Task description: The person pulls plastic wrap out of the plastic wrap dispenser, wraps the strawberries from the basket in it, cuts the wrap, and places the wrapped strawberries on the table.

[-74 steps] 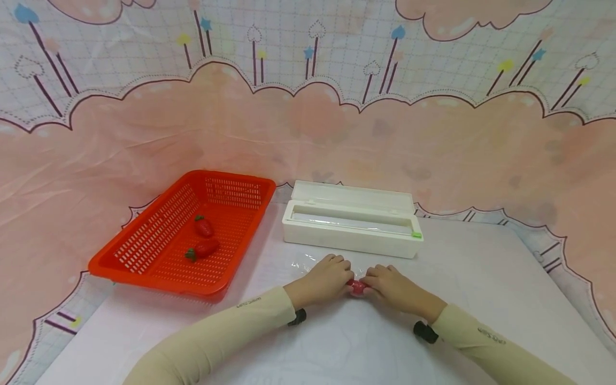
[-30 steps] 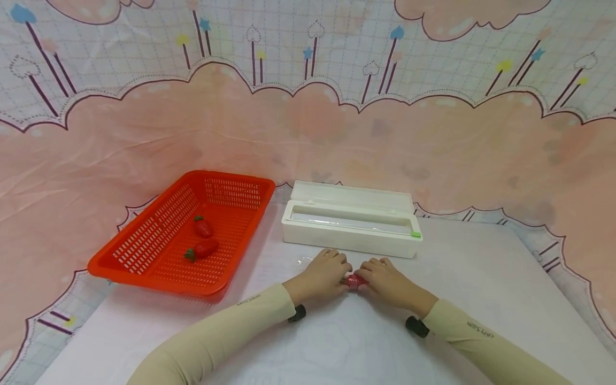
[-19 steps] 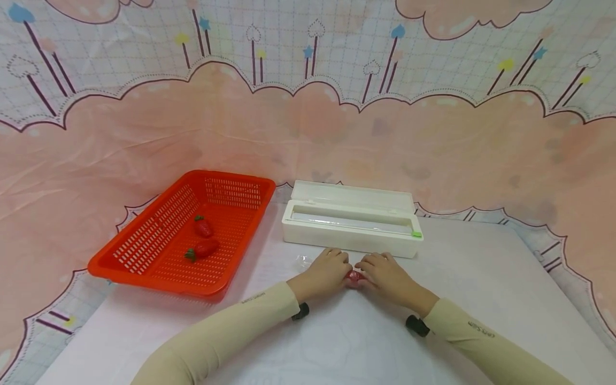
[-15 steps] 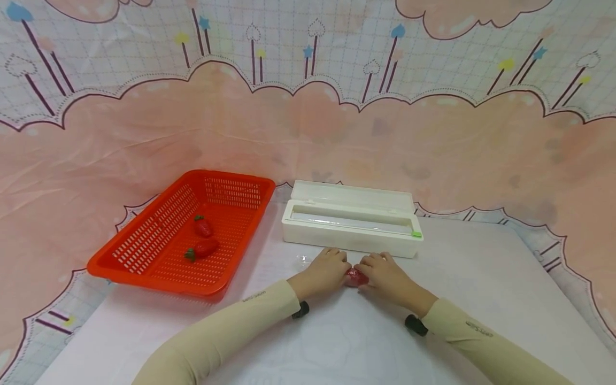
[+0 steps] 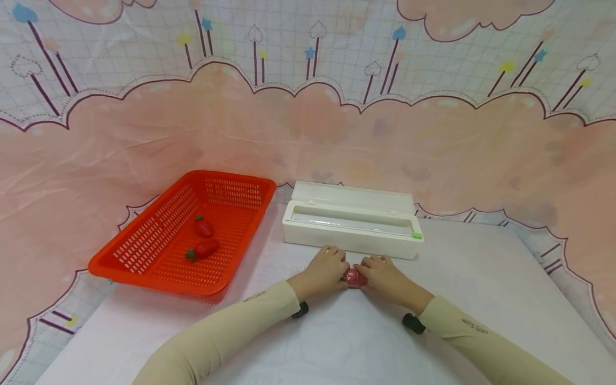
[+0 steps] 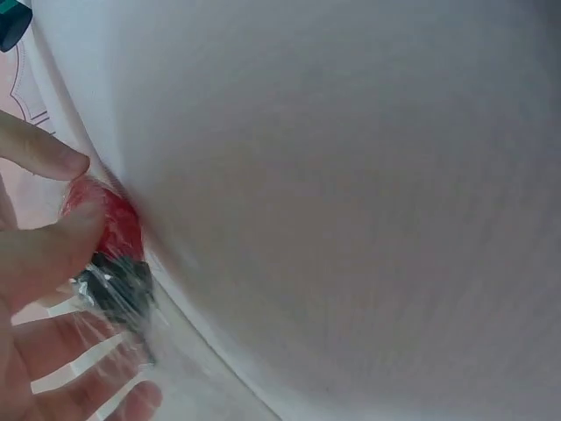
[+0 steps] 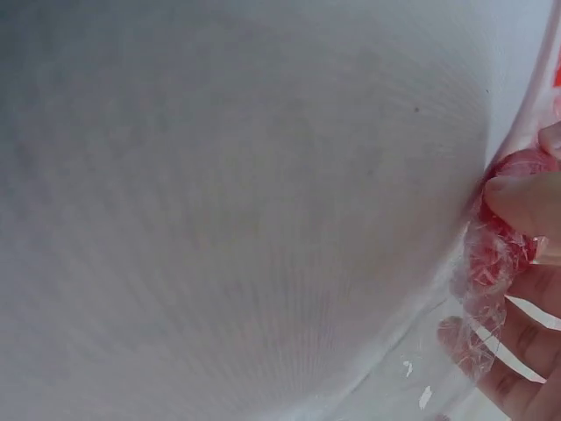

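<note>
Both hands hold a strawberry (image 5: 354, 278) wrapped in clear plastic film, low over the white table in front of the white box. My left hand (image 5: 323, 274) grips its leafy end; in the left wrist view the thumb lies across the red flesh and film (image 6: 123, 307) bunches over the dark green leaves. With thumb and fingers, my right hand (image 5: 389, 280) pinches the other end. Crumpled film (image 7: 482, 316) trails over its fingers in the right wrist view. In the head view the fingers hide both ends of the strawberry.
A red plastic basket (image 5: 226, 267) stands at the left with two strawberries, an upper one (image 5: 204, 228) and a lower one (image 5: 207, 248). Behind the hands is a long white film dispenser box (image 5: 351, 240), its lid raised. A patterned cloth (image 5: 337, 144) hangs along the back.
Both hands have shifted slightly away from the body, the right one also leftward, with the wrapped strawberry between them. Less loose film shows beyond the left hand.
</note>
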`<state>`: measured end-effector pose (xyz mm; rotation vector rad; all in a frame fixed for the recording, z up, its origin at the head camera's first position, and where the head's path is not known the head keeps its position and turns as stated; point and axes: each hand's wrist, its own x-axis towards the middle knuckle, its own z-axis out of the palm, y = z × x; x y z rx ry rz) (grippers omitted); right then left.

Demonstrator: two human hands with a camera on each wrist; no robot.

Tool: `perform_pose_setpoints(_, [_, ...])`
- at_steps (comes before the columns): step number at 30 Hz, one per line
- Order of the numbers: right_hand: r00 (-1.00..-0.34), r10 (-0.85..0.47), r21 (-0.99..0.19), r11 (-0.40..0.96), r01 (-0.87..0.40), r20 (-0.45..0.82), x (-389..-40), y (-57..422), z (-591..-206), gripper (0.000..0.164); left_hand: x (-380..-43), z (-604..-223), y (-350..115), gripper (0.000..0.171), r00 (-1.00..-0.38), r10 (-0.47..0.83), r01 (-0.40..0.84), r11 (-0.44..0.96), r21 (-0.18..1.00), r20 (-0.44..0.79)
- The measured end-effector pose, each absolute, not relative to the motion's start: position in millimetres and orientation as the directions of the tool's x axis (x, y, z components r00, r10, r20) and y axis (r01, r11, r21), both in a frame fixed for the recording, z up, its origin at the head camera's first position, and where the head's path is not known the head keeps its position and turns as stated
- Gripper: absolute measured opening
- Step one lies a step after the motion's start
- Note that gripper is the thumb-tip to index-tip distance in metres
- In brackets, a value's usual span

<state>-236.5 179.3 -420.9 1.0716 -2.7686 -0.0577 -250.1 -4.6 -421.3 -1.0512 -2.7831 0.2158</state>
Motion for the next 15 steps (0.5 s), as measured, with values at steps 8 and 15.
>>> perform_pose_setpoints(8, [-0.698,-0.692,0.180,0.722,-0.669,0.182,-237.0,179.7,-424.5,0.036,-245.6,-417.3,-5.4,0.046,-0.749,0.658,0.634,0.746,-0.204,0.075])
perform_pose_setpoints(15, [-0.712,-0.671,0.061,0.735,-0.675,0.205,-235.5,179.0,-423.8,0.025,-245.6,-417.2,-3.8,0.043,-0.741,0.665,0.635,0.740,-0.221,0.095])
